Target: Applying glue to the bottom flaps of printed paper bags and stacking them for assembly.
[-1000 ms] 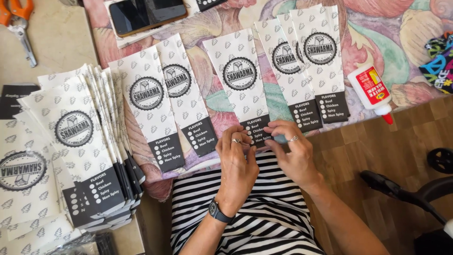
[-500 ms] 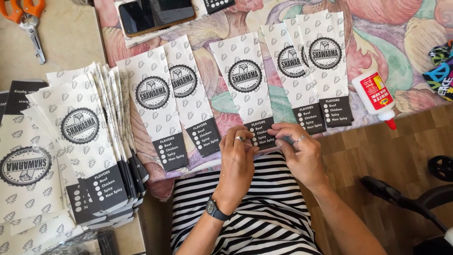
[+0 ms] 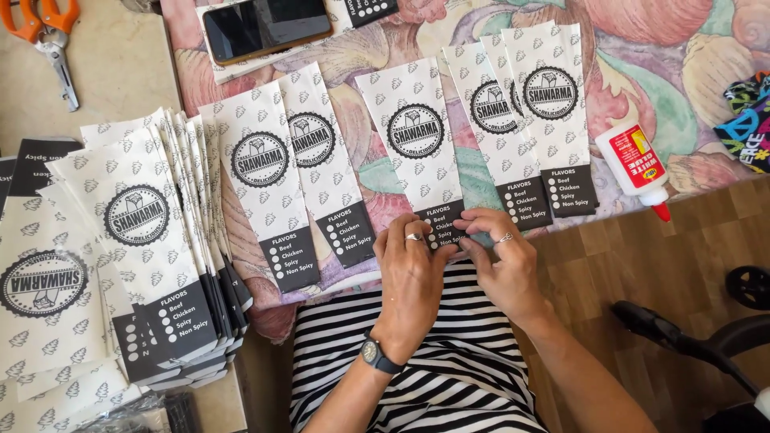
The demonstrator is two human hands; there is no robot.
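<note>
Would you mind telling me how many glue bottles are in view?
1: a white glue bottle with a red label and red tip lies on the patterned cloth, right of the row of paper bags and beyond the right hand. Others may be hidden.

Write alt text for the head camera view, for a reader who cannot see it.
Both hands, left hand and right hand, press the black lower end of a white printed paper bag on a floral cloth. More bags lie in a row; a stack, a glue bottle, a phone and scissors lie around.
</note>
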